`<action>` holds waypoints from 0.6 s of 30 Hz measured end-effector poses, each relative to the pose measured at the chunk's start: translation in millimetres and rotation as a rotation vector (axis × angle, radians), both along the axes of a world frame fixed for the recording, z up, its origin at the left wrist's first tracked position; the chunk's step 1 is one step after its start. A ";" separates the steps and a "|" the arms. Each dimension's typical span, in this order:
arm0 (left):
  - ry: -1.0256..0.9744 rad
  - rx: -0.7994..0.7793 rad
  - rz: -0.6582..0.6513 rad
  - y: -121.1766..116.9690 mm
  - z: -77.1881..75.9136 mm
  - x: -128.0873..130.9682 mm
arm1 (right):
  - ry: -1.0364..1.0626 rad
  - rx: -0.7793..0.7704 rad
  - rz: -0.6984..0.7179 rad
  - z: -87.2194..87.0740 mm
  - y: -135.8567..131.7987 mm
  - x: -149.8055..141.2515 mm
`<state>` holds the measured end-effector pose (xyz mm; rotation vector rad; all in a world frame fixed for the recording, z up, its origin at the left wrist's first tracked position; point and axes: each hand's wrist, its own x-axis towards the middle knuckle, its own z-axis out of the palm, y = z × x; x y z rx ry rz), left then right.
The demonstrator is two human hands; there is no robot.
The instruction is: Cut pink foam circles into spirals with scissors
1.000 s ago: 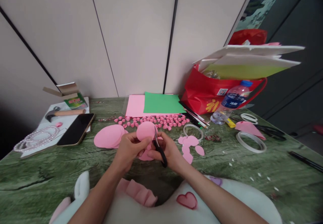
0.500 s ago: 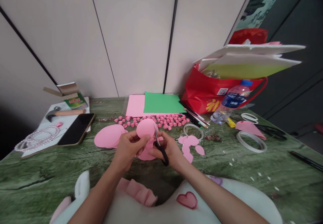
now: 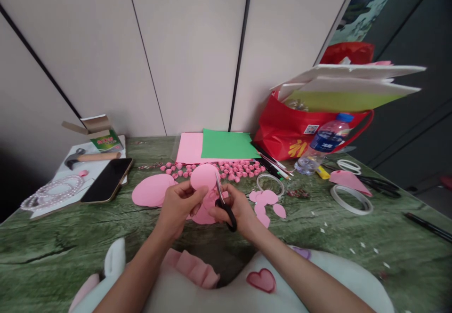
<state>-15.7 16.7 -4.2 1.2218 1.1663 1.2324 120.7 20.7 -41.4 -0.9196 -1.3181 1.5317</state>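
My left hand (image 3: 178, 204) pinches a round pink paper piece (image 3: 203, 177) and holds it upright above the green table (image 3: 63, 237). My right hand (image 3: 238, 209) grips black-handled scissors (image 3: 222, 202), whose blades point up along the right edge of the pink piece. A larger pink paper scrap (image 3: 205, 215) hangs below, between both hands. Several cut pink petals (image 3: 266, 202) lie just right of my right hand, and a pink paper disc (image 3: 151, 190) lies to the left.
Pink and green paper sheets (image 3: 219, 144) and several small pink paper hearts (image 3: 233, 168) lie behind the hands. A phone (image 3: 108, 180), hammer (image 3: 90, 157) and beads (image 3: 52, 191) sit left. A red bag (image 3: 293, 132), water bottle (image 3: 323, 141) and tape rolls (image 3: 351, 199) sit right.
The pink piece has risen slightly and turned a little in my left hand, with the scissors following its right edge. Everything else on the table stays put.
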 end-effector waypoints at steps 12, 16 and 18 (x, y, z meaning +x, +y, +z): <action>-0.128 0.027 -0.008 -1.6 3.3 1.1 | -0.051 0.021 0.040 -1.6 -4.3 -2.8; -0.036 0.006 0.039 -1.2 0.7 0.1 | -0.046 0.001 0.062 -2.6 -4.7 -3.0; 0.000 -0.002 0.042 -0.9 -0.5 -0.6 | -0.036 -0.006 0.067 -1.8 -4.4 -2.6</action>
